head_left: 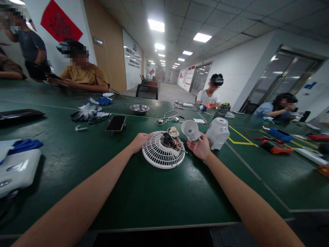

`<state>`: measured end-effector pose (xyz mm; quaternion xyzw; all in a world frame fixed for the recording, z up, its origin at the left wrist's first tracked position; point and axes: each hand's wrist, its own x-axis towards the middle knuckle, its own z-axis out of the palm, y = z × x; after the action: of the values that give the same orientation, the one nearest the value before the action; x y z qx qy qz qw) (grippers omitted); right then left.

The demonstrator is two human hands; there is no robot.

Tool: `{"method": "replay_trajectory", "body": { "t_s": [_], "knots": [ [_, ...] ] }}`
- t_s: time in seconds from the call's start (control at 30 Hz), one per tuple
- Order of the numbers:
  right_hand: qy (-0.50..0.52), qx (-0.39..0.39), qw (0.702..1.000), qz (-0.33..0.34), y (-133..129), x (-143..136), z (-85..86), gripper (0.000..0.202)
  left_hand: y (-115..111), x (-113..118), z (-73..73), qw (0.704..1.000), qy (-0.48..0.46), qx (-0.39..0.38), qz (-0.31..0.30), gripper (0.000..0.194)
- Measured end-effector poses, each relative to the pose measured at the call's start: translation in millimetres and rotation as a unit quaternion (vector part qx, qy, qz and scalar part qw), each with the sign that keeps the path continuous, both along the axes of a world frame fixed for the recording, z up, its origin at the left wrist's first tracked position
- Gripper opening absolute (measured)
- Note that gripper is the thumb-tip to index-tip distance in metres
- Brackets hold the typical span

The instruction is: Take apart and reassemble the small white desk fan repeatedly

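Green table (77,164), fan grille (160,156), tiled ceiling (231,17)

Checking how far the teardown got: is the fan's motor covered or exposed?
Exposed. The motor sits bare on the grille, and the right hand holds the round white cover apart from it.

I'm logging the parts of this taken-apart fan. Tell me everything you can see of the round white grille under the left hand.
The white fan grille is a round disc of thin radial ribs, plastic by its look. It lies flat on the green table. A bare motor assembly with dark and red parts sits on its far side. The left hand rests on its left rim; the right hand, beside it, holds a small white round cover.
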<state>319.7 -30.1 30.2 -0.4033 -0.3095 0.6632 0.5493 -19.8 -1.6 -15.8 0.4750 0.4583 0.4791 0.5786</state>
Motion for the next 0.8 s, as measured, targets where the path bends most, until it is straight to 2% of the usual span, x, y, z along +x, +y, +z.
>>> {"method": "replay_trajectory", "body": {
  "t_s": [0.3, 0.53, 0.8],
  "knots": [
    [-0.005, 0.02, 0.999, 0.039, -6.9, -11.5, 0.6, 0.034, -4.5, 0.5, 4.2, 1.0, -0.003, -0.01, 0.01, 0.046],
    [-0.013, 0.025, 0.997, 0.065, -6.6, -10.8, -0.4, 0.032, -4.5, 0.5, 4.8, 1.0, 0.019, 0.001, 0.007, 0.048],
    [-0.019, 0.032, 0.995, 0.089, -6.4, -11.9, -2.6, 0.032, -7.6, 3.0, 8.4, 1.0, 0.009, -0.006, 0.013, 0.042]
  ]
}}
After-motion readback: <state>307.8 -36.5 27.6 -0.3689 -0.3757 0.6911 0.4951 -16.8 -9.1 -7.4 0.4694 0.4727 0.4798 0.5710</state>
